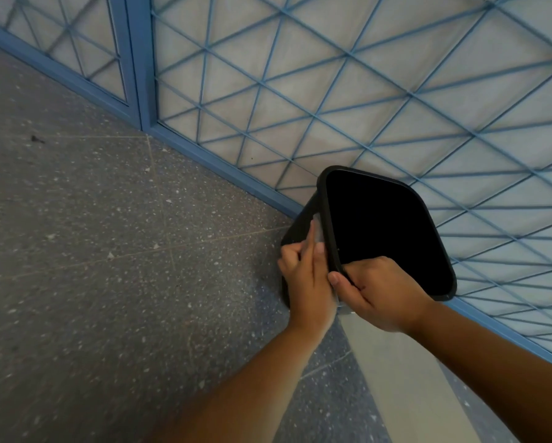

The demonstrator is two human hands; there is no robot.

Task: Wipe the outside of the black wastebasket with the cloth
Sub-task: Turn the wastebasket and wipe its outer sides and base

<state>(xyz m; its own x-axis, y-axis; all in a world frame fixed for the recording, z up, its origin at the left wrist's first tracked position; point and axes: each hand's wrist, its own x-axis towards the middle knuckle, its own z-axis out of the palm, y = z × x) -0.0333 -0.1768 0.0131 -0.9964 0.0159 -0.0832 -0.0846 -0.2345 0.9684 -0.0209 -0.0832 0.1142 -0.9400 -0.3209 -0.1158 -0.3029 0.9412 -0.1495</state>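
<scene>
Left hand (306,276): fingers curled, back of hand toward camera, thumb side up, pinching a pale cloth (314,233) against the wastebasket's (300,228) outer wall. Left forearm bare, rising from lower centre, wrist straight. Right hand (380,292): fingers hooked over the near rim, thumb laid along the rim's outside edge. Right forearm bare, entering from lower right, wrist slightly bent. Hands close together, not touching.

Floor (108,251): grey speckled terrazzo with thin joint lines, filling left and lower frame.
Debris (37,139): small dark fleck, left edge of floor.
Panels (364,91): pale, blue-framed, crossed by blue diagonal lattice, upper right.
Frame post (130,59): blue upright, upper left.
</scene>
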